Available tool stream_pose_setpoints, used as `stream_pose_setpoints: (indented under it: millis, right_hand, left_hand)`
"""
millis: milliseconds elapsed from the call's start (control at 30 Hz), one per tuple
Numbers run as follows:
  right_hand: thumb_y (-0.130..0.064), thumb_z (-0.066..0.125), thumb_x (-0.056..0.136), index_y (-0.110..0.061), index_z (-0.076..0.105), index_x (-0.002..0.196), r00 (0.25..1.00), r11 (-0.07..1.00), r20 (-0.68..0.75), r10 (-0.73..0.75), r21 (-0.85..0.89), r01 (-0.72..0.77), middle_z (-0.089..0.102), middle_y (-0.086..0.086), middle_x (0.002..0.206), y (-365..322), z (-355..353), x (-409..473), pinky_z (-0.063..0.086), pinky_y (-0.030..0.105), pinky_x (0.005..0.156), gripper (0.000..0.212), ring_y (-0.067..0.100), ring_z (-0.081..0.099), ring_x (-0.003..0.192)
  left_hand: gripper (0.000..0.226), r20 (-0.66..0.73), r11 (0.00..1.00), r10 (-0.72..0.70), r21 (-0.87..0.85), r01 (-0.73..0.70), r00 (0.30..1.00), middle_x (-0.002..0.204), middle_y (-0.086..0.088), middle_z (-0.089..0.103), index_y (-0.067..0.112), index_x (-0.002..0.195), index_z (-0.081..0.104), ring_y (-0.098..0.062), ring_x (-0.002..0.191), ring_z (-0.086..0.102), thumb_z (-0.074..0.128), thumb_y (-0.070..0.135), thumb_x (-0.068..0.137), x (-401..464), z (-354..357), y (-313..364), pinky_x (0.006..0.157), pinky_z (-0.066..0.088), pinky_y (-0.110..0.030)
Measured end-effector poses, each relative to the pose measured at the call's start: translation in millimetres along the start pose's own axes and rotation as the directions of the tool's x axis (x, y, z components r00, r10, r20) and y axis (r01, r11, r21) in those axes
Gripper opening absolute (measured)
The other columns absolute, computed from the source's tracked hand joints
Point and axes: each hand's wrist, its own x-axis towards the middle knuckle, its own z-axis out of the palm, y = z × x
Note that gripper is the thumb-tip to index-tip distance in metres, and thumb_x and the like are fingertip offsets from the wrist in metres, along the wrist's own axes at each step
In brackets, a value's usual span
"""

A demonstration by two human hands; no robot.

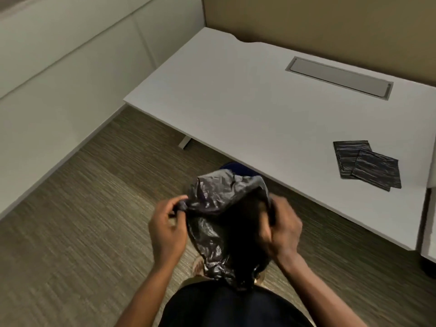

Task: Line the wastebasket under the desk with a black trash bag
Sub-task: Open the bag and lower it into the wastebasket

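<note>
Two bare hands are holding a black trash bag (219, 223) open in front of the person, above a carpeted floor (82, 220). The left hand (168, 228) is pinching the bag's rim between thumb and fingers at the left side of the opening. The right hand (280, 228) is closed around the rim on the opposite side, its fingers curled into the plastic. The hands are spread apart, stretching the mouth of the bag wide, so the dark inside is facing up toward the camera. The rest of the bag is hanging down, crinkled and glossy, toward the person's dark clothing (236, 308) at the bottom of the view.

Just beyond the bag, a white surface (247, 102) is slanting across the upper right of the view, with a tan partition (330, 20) rising behind it. A long grey cable cover (338, 77) is set flush into the surface near the back. Two folded black bags (366, 165) are lying flat on the surface near its right front edge, one partly overlapping the other.

Under the front edge of the surface, right behind the open bag, a dark blue rounded shape (236, 168) is peeking out; it is mostly hidden, so whether it is the wastebasket cannot be told. A white leg foot (185, 142) of the surface is resting on the carpet further left, and pale wall panels (59, 67) are filling the left side.
</note>
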Motion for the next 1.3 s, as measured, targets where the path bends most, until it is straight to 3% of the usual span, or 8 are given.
stream_pose_setpoints:
  millis: [167,333,467,667,833,933,1100,1300]
  right_hand:
    - [-0.025,0.062,0.093,-0.015,0.071,0.094,0.726,0.962,0.632,0.27,-0.21,-0.175,0.077,0.007,0.086,64,4,-64,0.044,0.038,0.064,0.013,0.035,0.072,0.083]
    - [-0.028,0.059,0.096,-0.024,0.073,0.089,0.818,0.948,0.482,0.315,-0.129,-0.289,0.074,-0.012,0.077,74,7,-58,0.045,0.028,0.06,0.016,0.006,0.066,0.069]
    - [-0.024,0.058,0.101,-0.024,0.077,0.093,0.822,0.906,0.398,0.407,-0.062,-0.419,0.075,-0.013,0.083,72,21,-28,0.052,0.032,0.068,0.021,0.002,0.067,0.075]
    - [-0.044,0.052,0.102,-0.02,0.072,0.077,0.527,0.557,0.268,0.806,-0.044,-0.829,0.073,-0.002,0.075,69,58,19,0.055,0.044,0.077,0.04,0.021,0.07,0.077]
    - [-0.05,0.049,0.102,-0.013,0.07,0.076,0.459,0.466,0.211,0.863,0.019,-0.885,0.071,0.001,0.074,81,87,43,0.05,0.041,0.073,0.05,0.021,0.065,0.073]
    - [-0.048,0.047,0.104,-0.003,0.066,0.079,0.461,0.454,0.186,0.868,0.083,-0.887,0.063,0.005,0.07,84,102,53,0.045,0.041,0.068,0.055,0.022,0.058,0.069]
    - [-0.044,0.05,0.106,0.001,0.064,0.081,0.548,0.514,0.137,0.826,0.22,-0.829,0.058,0.007,0.069,65,112,63,0.042,0.039,0.062,0.053,0.021,0.052,0.067]
    - [-0.04,0.042,0.105,-0.028,0.062,0.071,0.735,0.714,-0.038,0.677,0.277,-0.643,0.061,-0.016,0.063,44,128,65,0.04,0.017,0.054,0.042,-0.004,0.05,0.057]
  left_hand:
    - [0.021,0.081,0.891,-0.451,0.09,0.444,0.889,0.119,-0.008,0.069,0.023,0.11,0.076,-0.025,0.111,0.067,0.061,0.012,0.1,-35,38,-67,0.092,0.055,-0.038]
    - [0.028,0.187,0.533,-0.788,-0.268,0.803,0.586,0.108,-0.012,0.072,0.023,0.102,0.069,-0.03,0.099,0.067,0.045,0.009,0.1,-10,55,-72,0.08,0.059,-0.046]
    - [0.03,0.325,0.257,-0.865,-0.366,0.894,0.381,0.119,-0.015,0.064,0.007,0.122,0.061,-0.039,0.124,0.058,0.038,0.01,0.104,24,69,-69,0.11,0.042,-0.064]
    - [0.022,0.265,0.359,-0.842,-0.375,0.854,0.47,0.077,-0.018,0.073,-0.003,0.109,0.069,-0.034,0.064,0.07,0.053,0.007,0.097,63,85,-64,0.048,0.056,-0.033]
    - [0.03,0.171,0.473,-0.842,-0.222,0.853,0.512,0.103,-0.021,0.074,-0.002,0.107,0.072,-0.035,0.091,0.072,0.062,0.023,0.094,98,104,-79,0.069,0.06,-0.041]
    - [0.029,0.148,0.595,-0.776,-0.153,0.789,0.614,0.099,-0.016,0.073,0.008,0.087,0.071,-0.036,0.098,0.07,0.055,0.028,0.099,120,116,-86,0.088,0.061,-0.048]
    - [0.038,0.128,0.804,-0.539,-0.216,0.554,0.832,0.066,0.005,0.053,0.021,0.068,0.057,-0.005,0.057,0.051,0.049,0.026,0.105,147,120,-85,0.048,0.041,-0.017]
    - [0.03,-0.033,0.861,-0.34,-0.414,0.297,0.94,0.094,0.0,0.073,0.008,0.103,0.074,-0.002,0.085,0.07,0.048,0.022,0.099,172,121,-89,0.073,0.053,-0.015]
